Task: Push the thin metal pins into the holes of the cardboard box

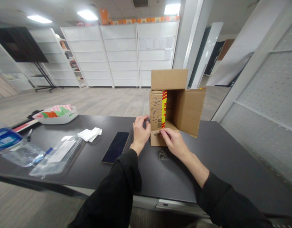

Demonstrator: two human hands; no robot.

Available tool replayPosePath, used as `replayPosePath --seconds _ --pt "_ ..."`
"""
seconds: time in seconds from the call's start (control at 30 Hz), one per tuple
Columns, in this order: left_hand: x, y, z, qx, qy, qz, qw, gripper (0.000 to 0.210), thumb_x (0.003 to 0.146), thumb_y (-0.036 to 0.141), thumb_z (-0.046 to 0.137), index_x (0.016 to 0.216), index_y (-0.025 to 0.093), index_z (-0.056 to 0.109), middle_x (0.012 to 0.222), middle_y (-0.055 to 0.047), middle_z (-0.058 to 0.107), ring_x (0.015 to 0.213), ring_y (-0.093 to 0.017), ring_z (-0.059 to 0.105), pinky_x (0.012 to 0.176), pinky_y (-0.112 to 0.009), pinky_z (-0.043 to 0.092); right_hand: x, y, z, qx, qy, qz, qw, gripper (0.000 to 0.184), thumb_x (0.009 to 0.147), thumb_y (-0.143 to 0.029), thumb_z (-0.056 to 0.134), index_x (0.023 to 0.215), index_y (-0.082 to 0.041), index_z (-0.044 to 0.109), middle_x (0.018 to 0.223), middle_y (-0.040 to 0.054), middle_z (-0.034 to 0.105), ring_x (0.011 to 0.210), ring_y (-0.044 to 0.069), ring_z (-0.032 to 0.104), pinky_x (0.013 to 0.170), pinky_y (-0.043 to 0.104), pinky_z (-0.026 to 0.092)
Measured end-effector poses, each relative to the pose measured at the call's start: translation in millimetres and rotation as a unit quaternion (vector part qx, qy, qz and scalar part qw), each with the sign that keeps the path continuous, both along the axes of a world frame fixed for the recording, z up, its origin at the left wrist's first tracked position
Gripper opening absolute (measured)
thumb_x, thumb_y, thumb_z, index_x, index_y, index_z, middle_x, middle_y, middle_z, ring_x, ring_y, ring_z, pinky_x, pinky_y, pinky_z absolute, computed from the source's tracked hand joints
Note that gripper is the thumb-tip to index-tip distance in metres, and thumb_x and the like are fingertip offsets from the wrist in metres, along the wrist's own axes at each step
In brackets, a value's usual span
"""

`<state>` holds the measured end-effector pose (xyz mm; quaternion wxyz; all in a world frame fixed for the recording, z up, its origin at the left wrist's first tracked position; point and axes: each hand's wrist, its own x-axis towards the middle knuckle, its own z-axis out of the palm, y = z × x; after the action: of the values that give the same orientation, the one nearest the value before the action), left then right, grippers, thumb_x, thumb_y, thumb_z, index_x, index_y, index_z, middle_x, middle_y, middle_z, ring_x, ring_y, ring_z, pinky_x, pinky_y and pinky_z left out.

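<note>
A cardboard box [192, 110] lies on its side on the dark table, its mouth facing me and its flaps spread. Several small grey round heads dot the left flap, beside a yellow-and-red strip of tape [164, 109]. My left hand [141, 131] is curled at the left flap's outer edge, thumb and forefinger against the cardboard. At the lower flap [156, 142], my right hand [175, 142] has thumb and forefinger pinched together; whatever is between them is too small to make out. Thin metal rods [163, 153], perhaps long nails, lie in a row just below that flap.
A black phone [116, 147] lies left of my left arm. Further left are folded white tissues [90, 134], a clear plastic case [58, 155], a water bottle [20, 148] and a white tray [65, 118] of colourful packets. A perforated panel [269, 82] stands at the right.
</note>
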<state>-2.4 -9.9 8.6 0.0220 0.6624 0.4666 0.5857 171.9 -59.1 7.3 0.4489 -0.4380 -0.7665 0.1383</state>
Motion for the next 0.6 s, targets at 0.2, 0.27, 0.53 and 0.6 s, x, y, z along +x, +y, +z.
replayPosePath --seconds 0.2,0.27,0.53,0.6 --pt "0.5 -0.1 0.8 0.004 -0.004 -0.004 1.000 0.026 0.086 0.008 0.055 0.104 0.020 0.069 0.102 -0.006 0.069 0.098 -0.020 0.065 0.091 -0.037 0.049 -0.9 4.0 -3.4 0.007 0.032 -0.002 0.999 0.028 0.102 -0.036 0.045 0.097 -0.019 0.068 0.096 0.0090 0.075 0.090 0.022 0.070 0.083 0.034 0.053" --pt "0.5 0.1 0.8 0.005 -0.005 -0.005 1.000 0.026 0.086 0.008 0.055 0.104 0.020 0.069 0.101 -0.006 0.070 0.097 -0.020 0.065 0.091 -0.037 0.049 -1.3 4.6 -3.9 0.002 0.046 -0.004 0.999 0.028 0.101 -0.036 0.046 0.097 -0.019 0.068 0.096 0.0090 0.075 0.090 0.022 0.070 0.083 0.034 0.053" --pt "0.4 -0.2 1.1 -0.007 -0.002 -0.003 1.000 0.026 0.086 0.009 0.054 0.104 0.020 0.069 0.102 -0.006 0.069 0.098 -0.020 0.065 0.092 -0.038 0.049 -0.6 6.2 -3.9 0.014 0.068 -0.028 0.997 0.029 0.101 -0.040 0.047 0.099 -0.020 0.068 0.098 0.0086 0.075 0.092 0.022 0.070 0.086 0.037 0.055" --pt "0.5 -0.2 1.3 -0.006 -0.002 -0.002 1.000 0.026 0.086 0.009 0.054 0.104 0.020 0.069 0.102 -0.007 0.069 0.097 -0.020 0.065 0.092 -0.038 0.049 -0.4 6.7 -3.8 0.027 0.059 -0.027 0.998 0.029 0.101 -0.039 0.047 0.099 -0.020 0.068 0.098 0.0091 0.075 0.093 0.023 0.070 0.087 0.037 0.055"
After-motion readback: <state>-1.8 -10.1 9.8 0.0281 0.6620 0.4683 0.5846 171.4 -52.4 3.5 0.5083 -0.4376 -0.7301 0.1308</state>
